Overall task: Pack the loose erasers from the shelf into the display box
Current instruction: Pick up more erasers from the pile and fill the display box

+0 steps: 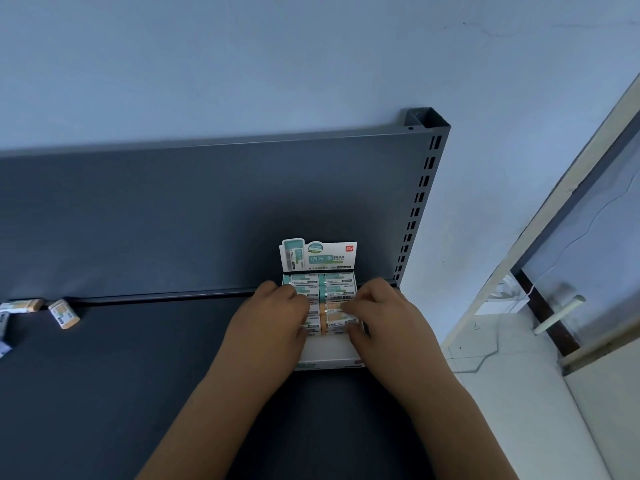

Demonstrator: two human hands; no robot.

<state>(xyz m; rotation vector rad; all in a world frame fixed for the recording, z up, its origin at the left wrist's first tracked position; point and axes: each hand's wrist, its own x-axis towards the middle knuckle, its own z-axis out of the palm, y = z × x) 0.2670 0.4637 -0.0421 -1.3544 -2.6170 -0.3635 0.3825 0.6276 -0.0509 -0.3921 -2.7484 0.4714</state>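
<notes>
The left hand (273, 315) and right hand (381, 313) are placed over the display box (327, 356), centre right of the frame, on the shelf (138, 393). An eraser (332, 318) in the box's right row is pinched by the right hand. The left hand's grip cannot be told. Loose erasers (64, 313) are seen at the left edge.

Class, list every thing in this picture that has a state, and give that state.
White-and-green cardboard display box: open, header flap upright, partly filled.
Orange-ended loose erasers: unpacked on dark shelf, far left.
Left hand: fingers on packed erasers, grip unclear.
Right hand: pinches orange eraser in box.
</notes>
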